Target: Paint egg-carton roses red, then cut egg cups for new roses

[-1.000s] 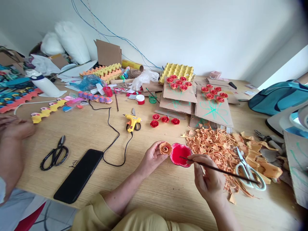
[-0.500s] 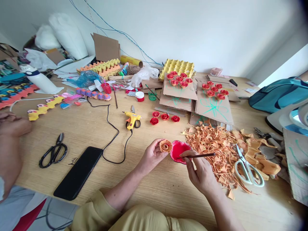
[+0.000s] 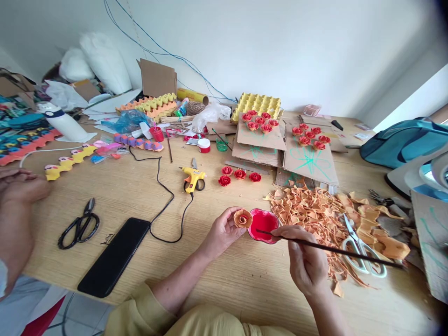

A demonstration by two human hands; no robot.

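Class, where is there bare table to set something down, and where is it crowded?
Bare tabletop lies beyond the phone, between black scissors and cord; also, lightly specked, in front of the red bowl, between left hand and right hand. Orange scraps crowd the right; carton strips crowd the left rear.

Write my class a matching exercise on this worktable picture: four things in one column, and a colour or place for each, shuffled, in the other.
Things
1. Orange rose
2. Brush
3. Glue gun
4. White-handled scissors

Colours and places
A. Mostly yellow, lying on the table
B. At the heap of orange scraps
C. Held in the left hand
D. Held in the right hand, tip at the red bowl

Right pairs: 1-C, 2-D, 3-A, 4-B
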